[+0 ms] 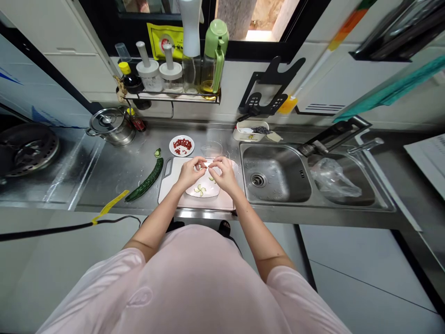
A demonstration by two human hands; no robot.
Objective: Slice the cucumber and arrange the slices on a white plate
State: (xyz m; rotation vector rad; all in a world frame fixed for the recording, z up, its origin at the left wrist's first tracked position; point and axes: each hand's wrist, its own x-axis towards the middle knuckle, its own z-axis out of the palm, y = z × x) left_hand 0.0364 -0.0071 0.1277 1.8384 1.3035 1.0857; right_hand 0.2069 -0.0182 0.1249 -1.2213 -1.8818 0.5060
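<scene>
My left hand [192, 172] and my right hand [223, 174] meet fingertip to fingertip over a white plate [208, 191]. Both are pinched closed around something too small to make out. Under them the plate lies on a white cutting board [225, 203] and bears thin pale-green slices [200, 189] set out like a flower. Behind the board stands a small white dish [173, 149] of chopped red pieces [182, 146], with a clear bowl [212, 148] beside it. A dark green cucumber [146, 182] lies left of the board, a cut end piece [157, 152] just above it.
A steel pot [113, 127] and a burner [28, 148] are on the left. Behind, a wall rack [174, 97] holds bottles and jars. To the right are a sink [278, 174] and a second basin with a plastic bag [333, 178]. A cable [69, 228] crosses the lower left.
</scene>
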